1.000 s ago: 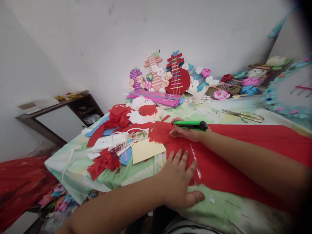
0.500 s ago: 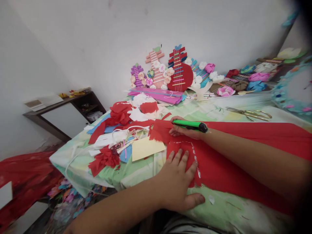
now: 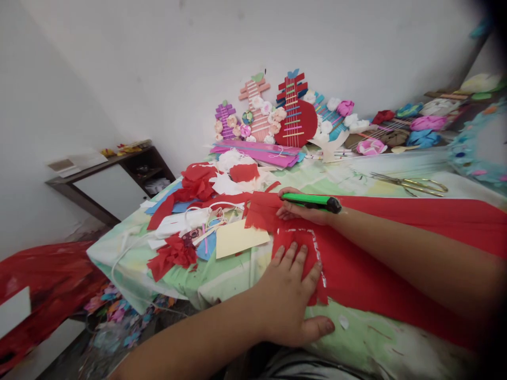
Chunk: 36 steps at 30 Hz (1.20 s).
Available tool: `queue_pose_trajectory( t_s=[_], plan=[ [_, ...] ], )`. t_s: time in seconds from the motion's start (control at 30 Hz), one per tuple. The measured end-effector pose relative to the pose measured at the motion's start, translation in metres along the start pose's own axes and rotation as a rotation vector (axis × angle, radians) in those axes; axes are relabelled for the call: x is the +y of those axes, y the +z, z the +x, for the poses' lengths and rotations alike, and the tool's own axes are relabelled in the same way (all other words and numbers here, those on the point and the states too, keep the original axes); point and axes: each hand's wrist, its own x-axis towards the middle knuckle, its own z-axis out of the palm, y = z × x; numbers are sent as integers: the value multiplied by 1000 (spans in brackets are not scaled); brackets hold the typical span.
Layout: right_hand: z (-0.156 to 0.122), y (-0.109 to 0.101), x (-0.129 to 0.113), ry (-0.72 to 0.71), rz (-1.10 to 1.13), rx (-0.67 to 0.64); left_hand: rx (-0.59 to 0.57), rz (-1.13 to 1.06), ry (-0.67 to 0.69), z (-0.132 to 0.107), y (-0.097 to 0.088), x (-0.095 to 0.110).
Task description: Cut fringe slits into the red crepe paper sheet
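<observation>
Left hand (image 3: 287, 295), which I follow from my remote seat, lies palm down at lower centre, fingers spread over the near end of the red sheet (image 3: 356, 279), thumb reaching onto the tablecloth (image 3: 222, 287). Right hand (image 3: 303, 212), at the centre of the frame, curls its fingers around a green-and-black tool (image 3: 311, 200), probably a utility knife; its working tip is lost to me behind the fingers.

I judge the step in hand to be work on the sheet's left end, one hand bracing and the other wielding the tool. To my mind the move calls for firm, flat pressure from the spread palm, since so thin a sheet could pucker or tear.

That sheet runs from the centre to the right edge, matte and smooth with faint long creases. A broken white line (image 3: 318, 255) bends across it like a corner; whether it is glue or a cut edge, I can't tell. Left of it sits a stiff-looking, flat cream card (image 3: 237, 240), and beyond that a crumpled, papery red scrap (image 3: 174, 256). Slim gold-handled scissors (image 3: 410, 183) lie on the table at right. At upper centre I see a rounded red guitar shape (image 3: 303, 124) strung with pale lines, and soft, folded pink petals (image 3: 372, 146).
</observation>
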Motion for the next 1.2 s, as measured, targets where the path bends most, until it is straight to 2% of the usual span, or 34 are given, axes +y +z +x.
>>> queue_pose_trajectory(
  t_s=[0.2,0.37,0.47,0.6,0.73,0.8,0.97,1.2],
  plan=[
    [3,2,-12,65,-19,104,37,-7,0,2,1,0],
    [-6,-3,-29,40,-106,246,113,-74,-7,-1,-10,-1],
    [-17,-7,-39,28,-245,233,167,-39,-29,-4,-16,-4],
    [-28,-5,-38,51,-414,196,162,61,8,-4,-13,-8],
    [-29,-3,-24,68,-210,203,206,113,75,1,-10,-10],
    [-30,-4,-19,92,-120,211,187,78,84,4,-13,-12],
    [-31,-12,-21,58,-56,251,156,-115,18,16,-40,-24],
    [-39,-28,-44,-68,-13,354,270,-310,-192,60,-86,-70]
  ],
)
